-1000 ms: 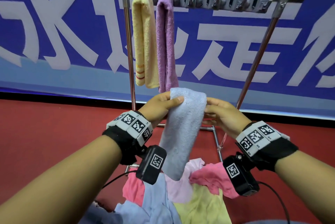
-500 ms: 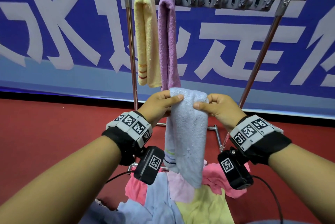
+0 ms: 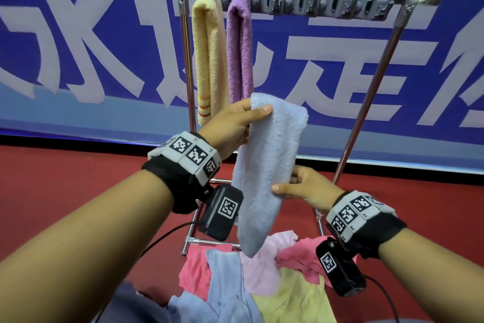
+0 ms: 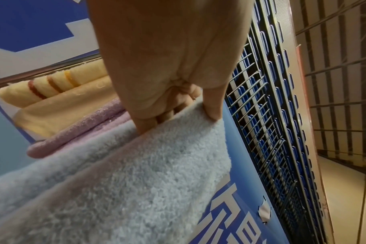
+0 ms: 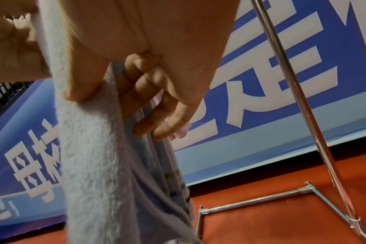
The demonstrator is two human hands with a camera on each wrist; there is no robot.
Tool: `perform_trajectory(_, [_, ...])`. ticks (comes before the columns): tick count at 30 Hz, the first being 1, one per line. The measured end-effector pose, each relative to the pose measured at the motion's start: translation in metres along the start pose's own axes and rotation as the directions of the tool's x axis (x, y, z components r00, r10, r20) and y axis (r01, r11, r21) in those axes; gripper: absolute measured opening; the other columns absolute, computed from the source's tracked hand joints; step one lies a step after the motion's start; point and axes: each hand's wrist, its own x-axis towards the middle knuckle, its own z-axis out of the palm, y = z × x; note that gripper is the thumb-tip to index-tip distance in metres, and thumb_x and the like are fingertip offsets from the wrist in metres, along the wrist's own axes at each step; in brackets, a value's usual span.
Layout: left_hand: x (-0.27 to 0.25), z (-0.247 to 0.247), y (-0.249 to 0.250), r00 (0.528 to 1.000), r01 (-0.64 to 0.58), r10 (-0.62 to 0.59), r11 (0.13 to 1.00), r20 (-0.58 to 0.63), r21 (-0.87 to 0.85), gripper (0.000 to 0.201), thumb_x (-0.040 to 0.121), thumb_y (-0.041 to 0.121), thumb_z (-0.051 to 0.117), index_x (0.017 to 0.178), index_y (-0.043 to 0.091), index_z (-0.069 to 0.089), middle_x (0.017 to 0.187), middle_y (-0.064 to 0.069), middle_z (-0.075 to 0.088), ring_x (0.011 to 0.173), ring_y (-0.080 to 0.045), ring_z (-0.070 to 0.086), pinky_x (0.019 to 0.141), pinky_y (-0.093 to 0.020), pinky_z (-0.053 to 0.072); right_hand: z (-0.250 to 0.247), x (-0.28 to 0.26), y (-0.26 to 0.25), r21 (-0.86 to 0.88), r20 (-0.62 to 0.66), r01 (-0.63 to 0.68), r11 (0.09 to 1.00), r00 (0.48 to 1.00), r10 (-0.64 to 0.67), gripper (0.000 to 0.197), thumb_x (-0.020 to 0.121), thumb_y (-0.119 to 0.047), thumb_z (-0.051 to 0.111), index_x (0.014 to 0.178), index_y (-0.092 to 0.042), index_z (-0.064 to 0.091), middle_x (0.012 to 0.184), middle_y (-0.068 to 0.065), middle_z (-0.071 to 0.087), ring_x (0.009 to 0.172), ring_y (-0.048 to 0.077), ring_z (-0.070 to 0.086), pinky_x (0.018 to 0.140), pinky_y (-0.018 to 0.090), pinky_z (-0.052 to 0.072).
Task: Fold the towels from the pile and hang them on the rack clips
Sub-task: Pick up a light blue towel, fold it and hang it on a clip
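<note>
A folded light blue towel (image 3: 269, 165) hangs lengthwise in front of the rack. My left hand (image 3: 235, 126) pinches its top left corner, thumb on the near face; the left wrist view shows the thumb and fingers on the blue towel (image 4: 136, 173). Lower down, my right hand (image 3: 303, 189) grips the towel's right edge at mid-height, thumb in front and fingers behind, as on the blue towel (image 5: 90, 148) in the right wrist view. A yellow towel (image 3: 207, 61) and a purple towel (image 3: 239, 47) hang from the two leftmost clips of the grey clip bar (image 3: 327, 6).
A pile of loose towels (image 3: 262, 280), pink, yellow and blue, lies on the red floor below my hands. The rack's metal posts (image 3: 366, 102) and base bars (image 5: 251, 199) stand before a blue banner wall. Several clips to the right of the purple towel hold nothing.
My right hand has slid from the towel's top right corner down to its right edge at mid-height. The left hand has lifted the top corner slightly; the towel hangs straighter and longer.
</note>
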Motion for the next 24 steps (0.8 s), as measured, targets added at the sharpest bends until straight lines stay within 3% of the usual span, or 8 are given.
perform_trajectory(3, [0.003,-0.004,0.01,1.0,-0.031,0.031,0.999,0.0,0.007,0.023,0.096,0.021,0.049,0.115,0.013,0.06,0.105,0.0,0.067,0.092,-0.012,0.064,0.082,-0.025,0.051,0.003,0.003,0.004,0.035,0.008,0.018,0.999,1.0,-0.018,0.041,0.08,0.012,0.063,0.113,-0.011,0.054,0.099,0.001,0.068,0.084,0.003,0.067,0.077,0.021,0.055])
perform_trajectory(7, [0.004,-0.005,0.016,0.999,-0.043,0.043,0.999,0.0,0.015,0.026,0.096,0.023,0.051,0.119,0.012,0.059,0.108,-0.002,0.066,0.092,-0.013,0.064,0.082,-0.026,0.051,0.006,0.005,0.006,-0.108,0.011,-0.02,0.994,1.0,0.021,0.021,0.082,0.0,0.066,0.101,-0.007,0.064,0.1,0.009,0.069,0.089,0.016,0.065,0.082,0.025,0.052])
perform_trajectory(9, [0.005,-0.004,0.019,0.999,-0.047,0.048,0.999,-0.017,0.013,0.029,0.094,0.027,0.055,0.119,0.012,0.059,0.11,-0.004,0.066,0.096,-0.018,0.062,0.085,-0.034,0.046,0.005,0.005,0.008,-0.191,0.0,-0.017,0.981,1.0,0.017,0.019,0.082,-0.008,0.069,0.1,-0.002,0.069,0.102,0.013,0.07,0.09,0.018,0.064,0.083,0.025,0.052])
perform_trajectory(11, [0.007,-0.005,0.021,0.998,-0.053,0.054,0.998,-0.043,0.027,0.034,0.087,0.032,0.06,0.116,0.014,0.062,0.109,-0.005,0.065,0.098,-0.024,0.058,0.085,-0.041,0.036,0.002,0.005,0.011,-0.208,-0.046,-0.003,0.978,0.999,-0.007,0.02,0.08,-0.011,0.072,0.099,-0.003,0.071,0.1,0.01,0.072,0.086,0.013,0.067,0.083,0.022,0.052])
perform_trajectory(14, [0.009,-0.008,0.022,0.993,-0.076,0.08,0.996,-0.084,0.049,0.019,0.091,0.025,0.06,0.106,0.016,0.065,0.098,0.001,0.068,0.088,-0.013,0.063,0.079,-0.028,0.045,-0.005,0.003,0.013,-0.139,-0.113,0.023,0.99,0.993,-0.039,0.021,0.077,-0.003,0.073,0.097,-0.005,0.07,0.088,-0.001,0.072,0.072,-0.002,0.066,0.07,0.011,0.049])
perform_trajectory(17, [0.009,-0.01,0.019,0.986,-0.098,0.105,0.993,-0.13,0.063,0.016,0.092,0.019,0.057,0.105,0.013,0.065,0.096,0.002,0.069,0.082,-0.007,0.065,0.073,-0.02,0.051,-0.012,0.001,0.019,-0.091,-0.169,0.032,0.995,0.985,-0.047,0.025,0.073,0.0,0.075,0.095,-0.006,0.068,0.09,-0.001,0.072,0.076,0.003,0.068,0.076,0.02,0.05])
perform_trajectory(20, [0.008,-0.005,0.008,0.982,-0.086,0.097,0.993,-0.159,0.076,0.025,0.091,0.018,0.059,0.113,0.008,0.064,0.109,-0.007,0.067,0.096,-0.016,0.063,0.088,-0.032,0.051,-0.016,-0.003,0.018,-0.12,-0.147,-0.003,0.993,0.989,-0.015,0.027,0.075,0.001,0.073,0.097,-0.011,0.065,0.096,0.001,0.071,0.085,0.012,0.068,0.075,0.018,0.054])
perform_trajectory(24, [0.007,0.006,-0.009,0.987,-0.063,0.072,0.996,-0.141,0.064,0.018,0.09,0.018,0.061,0.107,0.014,0.066,0.107,-0.005,0.07,0.098,-0.016,0.066,0.089,-0.032,0.052,-0.023,-0.004,-0.005,-0.036,-0.06,-0.026,0.999,0.998,0.024,0.032,0.082,-0.002,0.067,0.111,-0.014,0.06,0.112,0.006,0.067,0.105,0.021,0.063,0.094,0.035,0.049])
